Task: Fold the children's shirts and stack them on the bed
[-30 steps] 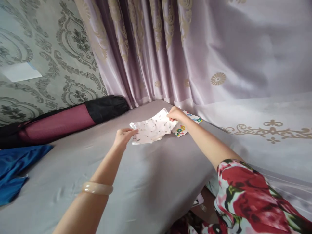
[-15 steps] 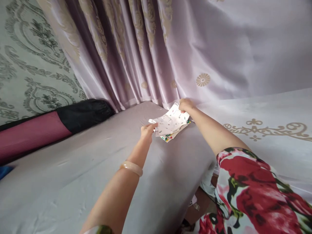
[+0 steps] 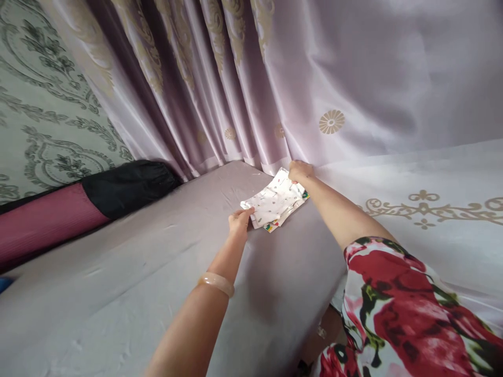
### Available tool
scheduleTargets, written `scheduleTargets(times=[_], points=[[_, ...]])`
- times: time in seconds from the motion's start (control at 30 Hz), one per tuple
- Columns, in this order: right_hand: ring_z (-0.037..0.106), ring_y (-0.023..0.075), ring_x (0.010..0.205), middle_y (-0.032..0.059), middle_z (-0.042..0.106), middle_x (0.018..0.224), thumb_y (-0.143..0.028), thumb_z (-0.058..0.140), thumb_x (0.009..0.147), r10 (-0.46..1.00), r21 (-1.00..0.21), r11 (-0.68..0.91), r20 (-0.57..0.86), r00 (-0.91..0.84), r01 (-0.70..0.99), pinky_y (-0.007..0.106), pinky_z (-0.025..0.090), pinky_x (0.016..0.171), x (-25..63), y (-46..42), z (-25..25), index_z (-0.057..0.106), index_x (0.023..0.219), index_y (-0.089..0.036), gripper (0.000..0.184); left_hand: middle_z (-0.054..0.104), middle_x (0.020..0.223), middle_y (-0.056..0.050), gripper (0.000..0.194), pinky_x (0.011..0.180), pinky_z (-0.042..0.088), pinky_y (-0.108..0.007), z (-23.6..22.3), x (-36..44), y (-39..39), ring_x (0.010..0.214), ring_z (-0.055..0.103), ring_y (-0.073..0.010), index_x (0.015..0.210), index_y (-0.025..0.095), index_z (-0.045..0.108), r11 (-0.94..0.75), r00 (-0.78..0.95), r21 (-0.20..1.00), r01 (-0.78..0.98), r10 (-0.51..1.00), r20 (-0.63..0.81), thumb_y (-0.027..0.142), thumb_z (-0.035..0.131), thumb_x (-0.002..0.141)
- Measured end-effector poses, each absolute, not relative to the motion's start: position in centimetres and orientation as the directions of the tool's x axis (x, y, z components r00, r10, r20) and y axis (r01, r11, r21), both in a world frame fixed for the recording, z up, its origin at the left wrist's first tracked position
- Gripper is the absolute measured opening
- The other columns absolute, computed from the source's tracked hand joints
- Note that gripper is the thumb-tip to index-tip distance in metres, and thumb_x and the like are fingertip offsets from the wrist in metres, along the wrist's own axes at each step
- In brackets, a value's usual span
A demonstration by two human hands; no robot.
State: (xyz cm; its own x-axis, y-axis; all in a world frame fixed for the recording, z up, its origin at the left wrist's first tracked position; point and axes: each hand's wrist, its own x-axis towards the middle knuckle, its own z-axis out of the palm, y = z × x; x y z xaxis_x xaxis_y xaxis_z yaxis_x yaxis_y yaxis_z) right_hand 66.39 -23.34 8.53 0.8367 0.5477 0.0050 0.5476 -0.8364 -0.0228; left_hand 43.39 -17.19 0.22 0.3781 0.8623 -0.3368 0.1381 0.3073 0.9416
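Note:
A white cloth with small printed motifs [image 3: 275, 201] lies folded on top of a short stack at the far end of the bed. Beneath it, a piece with green, yellow and red print [image 3: 271, 228] peeks out along the near edge. My left hand [image 3: 239, 221] pinches the cloth's near left corner between thumb and fingers. At the far right corner my right hand [image 3: 301, 172] is closed on the same cloth, its fingertips partly hidden. The cloth lies flat between both hands.
The stack rests on a grey bed sheet [image 3: 157, 283]. Purple curtains [image 3: 251, 104] hang behind and to the right. A pink and black rolled mat [image 3: 118, 193] lies against the patterned wall at left. Beyond the bed's right edge, items on the floor [image 3: 322, 330] are partly seen.
The near left part of the cloth has come down flatter onto the stack with my left hand, covering more of the coloured print. My right hand stays at the far corner. The view has shifted slightly.

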Motion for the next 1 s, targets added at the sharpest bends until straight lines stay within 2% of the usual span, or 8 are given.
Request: scheduleTargets(times=[0.17,0.3,0.43,0.6,0.7,0.83,0.9,1.0], points=[[0.064,0.0253,0.111,0.0190,0.070,0.108,-0.014,0.064,0.083,0.528,-0.083,-0.843,0.052,0.848,0.531,0.032,0.048,0.089,66.7,-23.4,6.1,0.067,0.118,-0.013,0.036,0.049,0.050,0.005,0.023,0.048,0.038,-0.022,-2.2,43.6,-16.5,0.049,0.052,-0.0116,0.072,0.018,0.061,0.159,0.398,0.942,0.295,0.876,-0.273,0.034,0.075,0.065],[0.062,0.0267,0.115,0.0224,0.066,0.118,-0.017,0.058,0.086,0.521,-0.105,-0.844,0.064,0.851,0.525,0.033,0.047,0.092,67.0,-23.6,4.0,0.065,0.121,-0.011,0.036,0.059,0.064,0.003,0.037,0.056,0.043,-0.023,-3.4,43.7,-16.3,0.058,0.059,-0.0145,0.106,0.019,0.059,0.016,0.395,0.914,0.406,0.899,-0.191,0.031,0.071,0.072],[0.062,0.0277,0.114,0.0217,0.065,0.120,-0.012,0.051,0.087,0.501,-0.128,-0.853,0.067,0.863,0.506,0.036,0.048,0.091,66.9,-23.8,2.1,0.058,0.129,-0.010,0.042,0.064,0.073,0.000,0.061,0.070,0.046,-0.027,-3.2,43.3,-17.1,0.074,0.064,-0.0193,0.138,0.023,0.043,-0.191,0.496,0.891,0.412,0.867,-0.044,0.035,0.063,0.082],[0.062,0.0270,0.114,0.0205,0.066,0.118,-0.016,0.046,0.091,0.486,-0.139,-0.863,0.026,0.873,0.485,0.036,0.047,0.091,66.6,-24.2,0.6,0.062,0.124,-0.013,0.037,0.063,0.109,-0.012,0.051,0.098,0.040,-0.034,-2.6,43.2,-18.3,0.113,0.056,-0.0282,0.129,0.023,0.058,-0.455,0.636,0.712,0.535,0.772,0.015,0.049,0.059,0.085],[0.062,0.0271,0.112,0.0211,0.066,0.117,-0.022,0.048,0.091,0.470,-0.138,-0.875,-0.007,0.883,0.464,0.035,0.047,0.089,66.2,-24.4,0.9,0.065,0.119,-0.013,0.034,0.055,0.124,-0.015,0.062,0.102,0.038,-0.037,-2.5,43.4,-18.6,0.123,0.048,-0.0323,0.135,0.023,0.053,-0.495,0.670,0.634,0.595,0.741,-0.049,0.055,0.058,0.083],[0.062,0.0290,0.110,0.0227,0.065,0.117,-0.022,0.049,0.090,0.520,-0.099,-0.843,0.095,0.849,0.528,0.036,0.046,0.089,63.7,-23.7,1.8,0.064,0.122,-0.012,0.036,0.050,0.130,-0.018,0.067,0.103,0.038,-0.039,-2.1,43.5,-18.8,0.125,0.045,-0.0343,0.138,0.022,0.049,-0.502,0.685,0.625,0.598,0.725,-0.073,0.057,0.058,0.082],[0.059,0.0297,0.113,0.0228,0.063,0.120,-0.023,0.048,0.090,0.603,-0.064,-0.782,0.174,0.778,0.620,0.037,0.044,0.092,61.6,-23.0,2.0,0.062,0.125,-0.012,0.039,0.049,0.131,-0.018,0.067,0.104,0.037,-0.040,-1.9,43.6,-18.8,0.126,0.044,-0.0346,0.138,0.022,0.049,-0.495,0.685,0.635,0.593,0.724,-0.076,0.056,0.059,0.081],[0.052,0.0289,0.122,0.0185,0.060,0.128,-0.029,0.042,0.092,0.758,-0.040,-0.630,0.185,0.626,0.775,0.041,0.040,0.099,58.2,-22.1,1.6,0.055,0.134,-0.018,0.046,0.049,0.131,-0.015,0.069,0.107,0.036,-0.038,-1.8,43.5,-18.8,0.126,0.045,-0.0326,0.136,0.024,0.052,-0.464,0.702,0.698,0.545,0.708,-0.078,0.056,0.066,0.077]])
